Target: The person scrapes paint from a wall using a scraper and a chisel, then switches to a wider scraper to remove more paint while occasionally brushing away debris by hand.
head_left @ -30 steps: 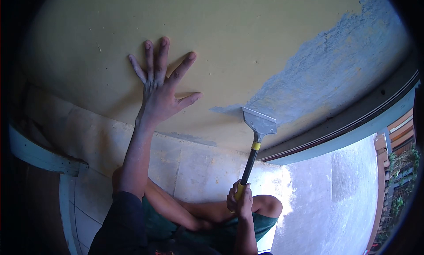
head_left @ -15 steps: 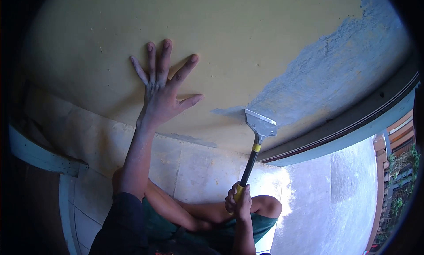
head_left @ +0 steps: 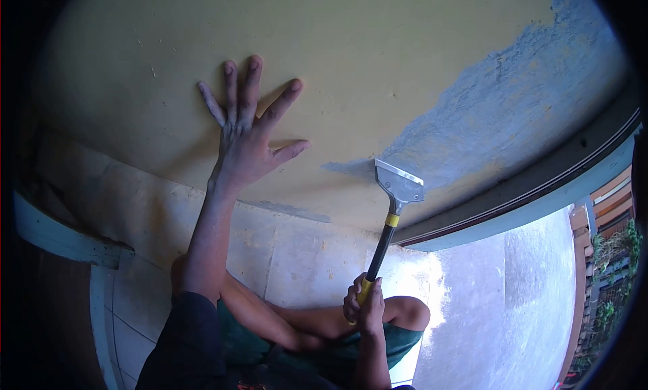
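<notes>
My left hand (head_left: 246, 144) lies with fingers spread against a yellow painted wall (head_left: 358, 59). In my right hand (head_left: 364, 303) is a long-handled scraper (head_left: 387, 238) with a black and yellow handle, gripped near its lower end. The scraper's wide metal blade (head_left: 399, 173) points up at the wall, its edge right at the border of a bare bluish-grey patch (head_left: 472, 123). This patch is rough and stretches up to the right, where the paint is off. A thin grey strip runs left from the blade.
Beneath the wall is a tiled floor (head_left: 290, 262) dotted with small paint flakes. A dark sill with a pale blue frame (head_left: 499, 218) borders the wall at right. Another pale blue frame (head_left: 67, 235) stands at left. Plants (head_left: 611, 302) show outside at far right. My crossed legs are below.
Almost nothing differs. The whole view has shifted slightly, with my left hand and the scraper appearing a little higher in it; both grips stay the same.
</notes>
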Demonstrator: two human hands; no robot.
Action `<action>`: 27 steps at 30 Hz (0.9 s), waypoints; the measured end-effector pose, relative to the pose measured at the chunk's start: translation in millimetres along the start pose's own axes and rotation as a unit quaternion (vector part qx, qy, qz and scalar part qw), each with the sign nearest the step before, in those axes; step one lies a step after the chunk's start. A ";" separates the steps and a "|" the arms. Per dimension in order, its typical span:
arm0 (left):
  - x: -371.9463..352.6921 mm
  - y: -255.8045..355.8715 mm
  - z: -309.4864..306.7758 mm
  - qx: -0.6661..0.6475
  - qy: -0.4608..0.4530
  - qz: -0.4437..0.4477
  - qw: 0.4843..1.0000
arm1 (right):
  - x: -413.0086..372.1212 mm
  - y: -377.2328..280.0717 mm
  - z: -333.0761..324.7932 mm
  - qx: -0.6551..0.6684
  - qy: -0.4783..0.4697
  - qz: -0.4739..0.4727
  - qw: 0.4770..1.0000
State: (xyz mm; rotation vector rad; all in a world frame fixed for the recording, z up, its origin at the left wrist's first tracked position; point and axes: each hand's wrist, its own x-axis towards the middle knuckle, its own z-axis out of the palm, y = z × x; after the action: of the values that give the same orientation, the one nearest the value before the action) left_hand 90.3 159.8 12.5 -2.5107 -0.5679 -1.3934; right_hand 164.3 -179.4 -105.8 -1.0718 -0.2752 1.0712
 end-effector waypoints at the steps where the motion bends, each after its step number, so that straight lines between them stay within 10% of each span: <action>1: 2.1 -1.5 -0.4 0.003 0.003 0.000 1.000 | 1.3 -1.0 2.9 0.008 0.001 0.005 1.000; 27: -1.1 -0.6 0.0 -0.012 0.007 -0.003 1.000 | 2.2 -6.4 12.5 0.015 0.004 -0.001 1.000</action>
State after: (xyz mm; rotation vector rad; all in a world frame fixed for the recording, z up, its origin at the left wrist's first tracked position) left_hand 89.5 160.1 11.5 -2.5187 -0.5605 -1.4262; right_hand 161.0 -170.8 -95.0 -1.0487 -0.2525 1.0669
